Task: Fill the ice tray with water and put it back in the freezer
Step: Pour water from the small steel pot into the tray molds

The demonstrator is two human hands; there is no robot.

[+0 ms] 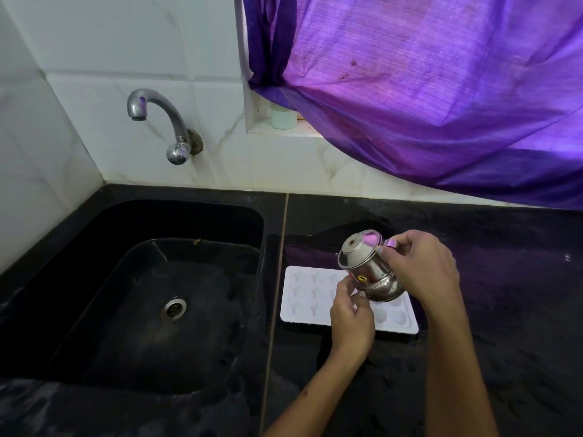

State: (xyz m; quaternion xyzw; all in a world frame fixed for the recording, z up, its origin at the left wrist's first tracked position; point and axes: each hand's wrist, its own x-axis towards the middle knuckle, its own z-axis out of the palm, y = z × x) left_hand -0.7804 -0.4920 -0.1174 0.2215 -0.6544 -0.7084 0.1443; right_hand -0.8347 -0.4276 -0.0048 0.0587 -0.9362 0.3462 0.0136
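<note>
Tipping a small steel pot (369,272) over the white ice tray (303,298), the right hand (419,269) grips its handle while the left hand (351,313) pinches it near the base, probably to steady a thin pour. The tray lies flat on the black desk (504,310) just beside the sink (151,310), likely so spills stay manageable.

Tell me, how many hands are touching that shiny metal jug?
2: the right hand grips the metal jug by its handle, the left hand touches its lower side, above the ice tray.
</note>
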